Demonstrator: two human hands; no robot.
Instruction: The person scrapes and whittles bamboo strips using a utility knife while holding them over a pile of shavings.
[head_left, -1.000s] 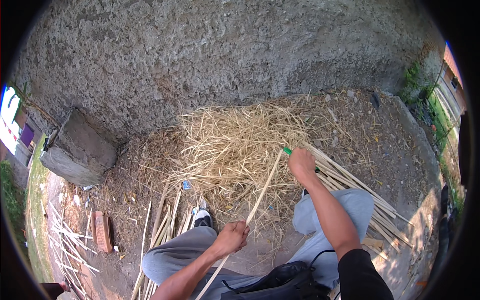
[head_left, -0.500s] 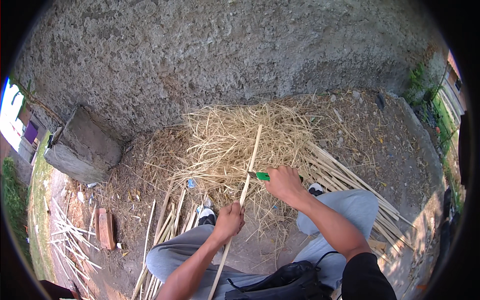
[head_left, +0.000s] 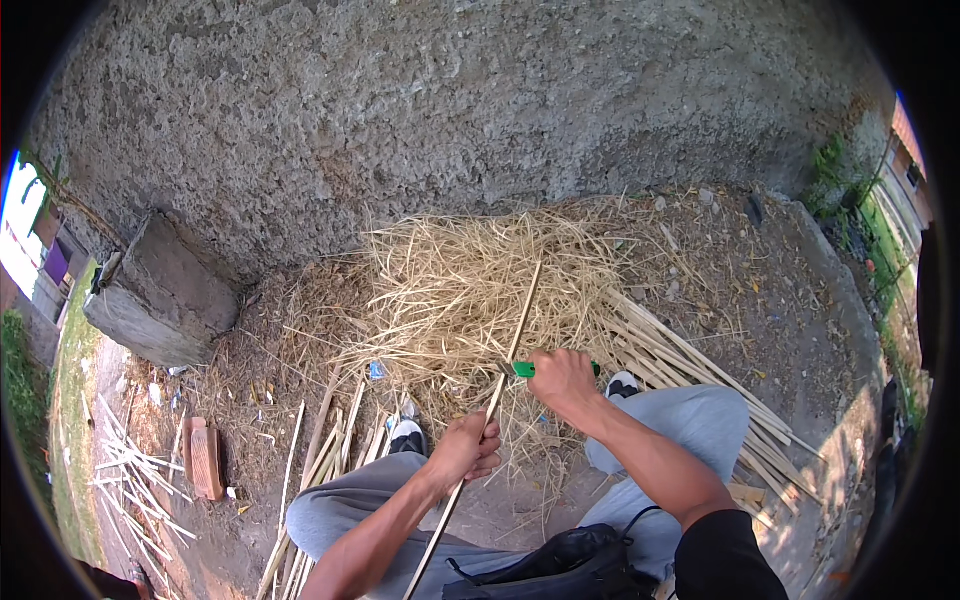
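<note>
The strip (head_left: 526,310) slanted up between the knees, its tip over the shavings (head_left: 450,290). It looked narrower and darker than half a second earlier, so it had probably been turned, offering the blade another side. The left hand (head_left: 463,449) pinched it around mid-length; the right hand (head_left: 563,383) wrapped the green knife (head_left: 523,369), its blade at the strip just above. More strips (head_left: 690,352) lay beyond the right knee.

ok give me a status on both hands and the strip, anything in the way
Left hand holding pale strip. Right hand gripping green cutter, blade at strip. Shavings heap beyond; nothing seen blocking the blade.
</note>
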